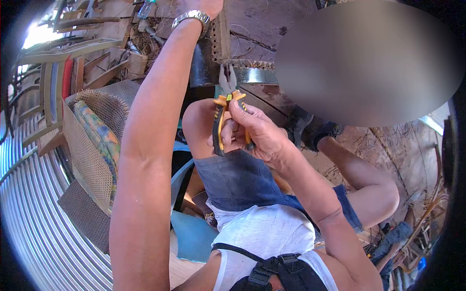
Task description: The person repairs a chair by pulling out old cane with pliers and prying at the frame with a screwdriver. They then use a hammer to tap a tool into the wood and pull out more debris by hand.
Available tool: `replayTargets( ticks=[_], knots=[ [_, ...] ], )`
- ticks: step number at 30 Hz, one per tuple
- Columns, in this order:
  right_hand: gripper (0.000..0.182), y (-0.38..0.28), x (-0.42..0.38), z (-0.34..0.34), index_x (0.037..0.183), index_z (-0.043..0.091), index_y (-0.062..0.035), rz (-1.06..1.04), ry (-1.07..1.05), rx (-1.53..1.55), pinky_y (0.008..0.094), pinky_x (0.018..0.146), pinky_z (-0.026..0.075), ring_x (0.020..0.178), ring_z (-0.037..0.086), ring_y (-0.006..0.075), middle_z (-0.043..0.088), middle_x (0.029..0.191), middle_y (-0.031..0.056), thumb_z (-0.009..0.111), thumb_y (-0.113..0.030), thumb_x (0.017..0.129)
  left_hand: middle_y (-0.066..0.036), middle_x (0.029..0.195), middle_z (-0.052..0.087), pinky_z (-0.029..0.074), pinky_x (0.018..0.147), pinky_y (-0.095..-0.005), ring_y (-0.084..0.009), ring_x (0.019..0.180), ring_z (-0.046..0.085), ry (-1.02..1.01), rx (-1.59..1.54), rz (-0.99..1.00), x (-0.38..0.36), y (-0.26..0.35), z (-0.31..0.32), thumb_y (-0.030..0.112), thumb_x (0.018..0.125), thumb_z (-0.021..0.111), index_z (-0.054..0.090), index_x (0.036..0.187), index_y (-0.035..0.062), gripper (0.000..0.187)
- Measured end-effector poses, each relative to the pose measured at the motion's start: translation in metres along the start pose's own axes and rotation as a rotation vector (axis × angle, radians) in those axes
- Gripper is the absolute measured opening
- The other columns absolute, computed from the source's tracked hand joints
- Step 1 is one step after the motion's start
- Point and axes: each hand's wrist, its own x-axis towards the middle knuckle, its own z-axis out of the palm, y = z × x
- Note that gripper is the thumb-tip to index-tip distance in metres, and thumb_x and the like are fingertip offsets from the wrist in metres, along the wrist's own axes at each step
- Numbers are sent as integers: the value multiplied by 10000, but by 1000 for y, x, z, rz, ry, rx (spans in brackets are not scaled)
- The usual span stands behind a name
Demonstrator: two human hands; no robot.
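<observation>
My right hand (259,131) is closed around the yellow-and-black handles of a pair of combination pliers (228,85). The handles are spread, and the metal jaws point away from me, slightly parted. Just beyond the jaws is a wooden frame (221,36) with a row of small holes along its edge. My left arm reaches far forward beside that frame, with a metal watch (191,19) on the wrist. Only the back part of my left hand (206,6) shows at the top edge; its fingers are out of view.
To the left lies a chair part with woven mesh (92,160) and a patterned cushion (99,133). Wooden chair frames (53,92) are stacked behind it, near corrugated metal sheeting (34,218). A blue sheet (191,235) is beside my seat. A blurred oval covers the upper right.
</observation>
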Motion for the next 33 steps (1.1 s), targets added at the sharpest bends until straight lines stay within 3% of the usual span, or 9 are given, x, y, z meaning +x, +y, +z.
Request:
replayTargets(
  ticks=[7, 9, 19, 22, 24, 25, 28, 30, 33],
  knots=[
    [440, 13, 15, 9, 993, 583, -60, -31, 6, 97, 405, 698, 672, 818, 752, 274, 636, 713, 73, 508, -486, 1070, -348, 1433, 539, 426, 1137, -482, -456, 1335, 549, 13, -16, -5, -2, 1, 0, 657, 811, 673, 416, 1489, -85, 1038],
    [422, 11, 14, 18, 1073, 577, -86, 0, 58, 155, 264, 536, 573, 694, 718, 166, 639, 727, 39, 537, -506, 1057, -343, 1437, 539, 423, 1140, -484, -454, 1340, 545, -6, -11, -20, -1, 1, 0, 658, 811, 674, 405, 1501, -77, 1044],
    [396, 21, 18, 20, 1034, 604, -92, -23, 138, 105, 280, 559, 584, 640, 680, 127, 657, 774, 26, 594, -488, 1033, -345, 1437, 539, 426, 1137, -474, -451, 1339, 548, 20, -16, -12, 2, -3, 5, 655, 803, 679, 405, 1500, -84, 1052],
    [358, 26, 22, 5, 1024, 605, -87, -39, 8, 204, 278, 557, 576, 652, 684, 126, 668, 788, 19, 602, -444, 1046, -345, 1429, 546, 426, 1137, -472, -450, 1334, 552, 5, -33, -18, 1, 0, 0, 651, 800, 682, 403, 1501, -86, 1054],
    [320, 31, 28, -13, 994, 613, -42, -298, 210, -438, 376, 581, 574, 665, 720, 255, 697, 768, 113, 636, -358, 1042, -346, 1426, 548, 426, 1138, -472, -454, 1330, 555, -14, -51, -12, 0, -1, 0, 651, 798, 680, 399, 1506, -86, 1060],
    [306, 29, 29, -18, 984, 627, 10, -682, 366, -1040, 468, 613, 540, 691, 703, 409, 682, 756, 239, 667, -292, 1014, -346, 1426, 548, 426, 1138, -472, -454, 1330, 555, -13, -52, -11, -1, -1, -1, 651, 798, 680, 399, 1506, -86, 1060],
    [329, 23, 26, -42, 1038, 642, 39, -698, 410, -1273, 514, 664, 520, 779, 668, 496, 651, 807, 321, 697, -281, 984, -344, 1434, 543, 425, 1141, -469, -450, 1337, 550, -14, -49, -14, 0, -1, 2, 648, 798, 682, 399, 1508, -84, 1059],
    [369, 23, 11, -45, 1108, 653, 31, -600, 397, -1340, 479, 666, 526, 785, 677, 484, 666, 833, 288, 711, -308, 974, -342, 1447, 533, 422, 1146, -466, -446, 1348, 542, 38, -24, -8, 1, -2, 5, 648, 797, 684, 388, 1515, -84, 1068],
    [359, 24, -11, -32, 1140, 658, 14, -707, 358, -1471, 407, 630, 522, 728, 704, 362, 693, 832, 188, 691, -316, 1001, -343, 1463, 517, 415, 1155, -462, -443, 1363, 530, 2, 3, -33, -2, 1, 0, 652, 795, 683, 363, 1530, -87, 1090]
  ],
)
